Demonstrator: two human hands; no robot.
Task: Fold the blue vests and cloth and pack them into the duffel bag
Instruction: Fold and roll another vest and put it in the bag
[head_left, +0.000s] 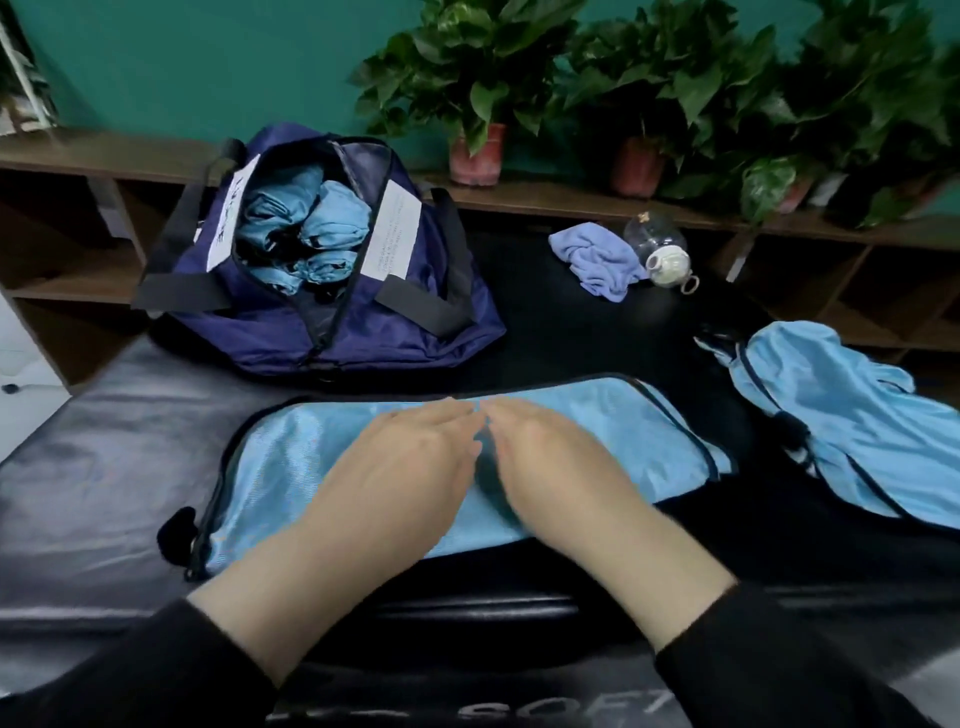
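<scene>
Black padded surface (93, 447): bare stretch along left edge and near edge. Duffel bag (332, 312) at far left, unzipped, folded blue vests (306, 228) packed inside. Crumpled cloth (597, 260) at far edge, touching a clear bottle (657, 249) lying on its side. Unfolded vest (852, 415) draped over right edge. Potted plants (478, 93) on shelf behind. Centre, near edge: vest (623, 431) folded to a long band, pale blue, dark trim. Left hand (410, 462) and right hand (550, 457) side by side, fingers straight, pressing flat on it.
</scene>
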